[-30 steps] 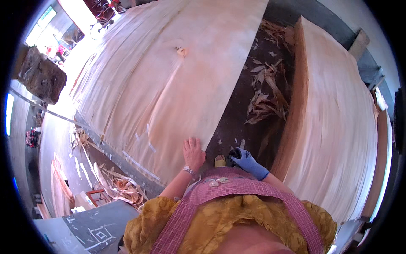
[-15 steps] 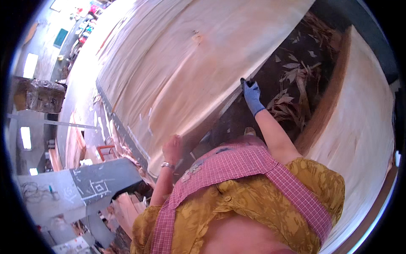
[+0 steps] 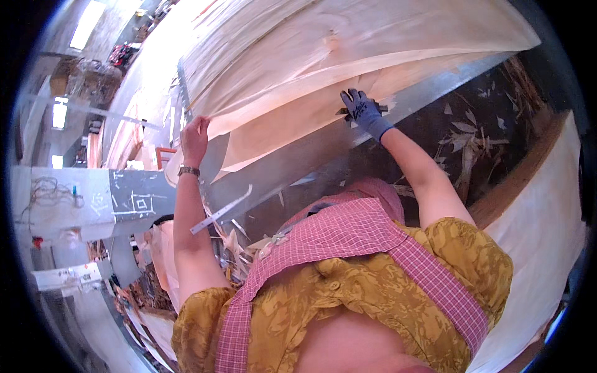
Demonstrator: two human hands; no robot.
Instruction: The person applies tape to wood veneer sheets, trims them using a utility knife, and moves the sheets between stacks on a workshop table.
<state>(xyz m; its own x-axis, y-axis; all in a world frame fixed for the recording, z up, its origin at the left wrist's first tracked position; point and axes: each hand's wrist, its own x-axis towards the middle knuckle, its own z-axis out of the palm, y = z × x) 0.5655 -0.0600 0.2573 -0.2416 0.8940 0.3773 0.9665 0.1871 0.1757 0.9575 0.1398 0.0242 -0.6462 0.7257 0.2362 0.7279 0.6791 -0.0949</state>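
A large, thin sheet of pale wood veneer (image 3: pixel 348 43) lay across the far half of the scene, over a grey metal table (image 3: pixel 298 163). Its surface was cream to light pink with faint curving grain and one small knot near the middle. The near edge was lifted and bowed, with a second pale layer showing beneath it.

The bare left hand (image 3: pixel 194 138), a watch on its wrist, pinched the raised edge at the left, fingers closed on the sheet. The right hand (image 3: pixel 362 110), in a blue glove, was on the sheet's near edge further right, fingers curled; whether it gripped could not be told.

Torn pale veneer scraps (image 3: pixel 472 133) littered the dark floor to the right.
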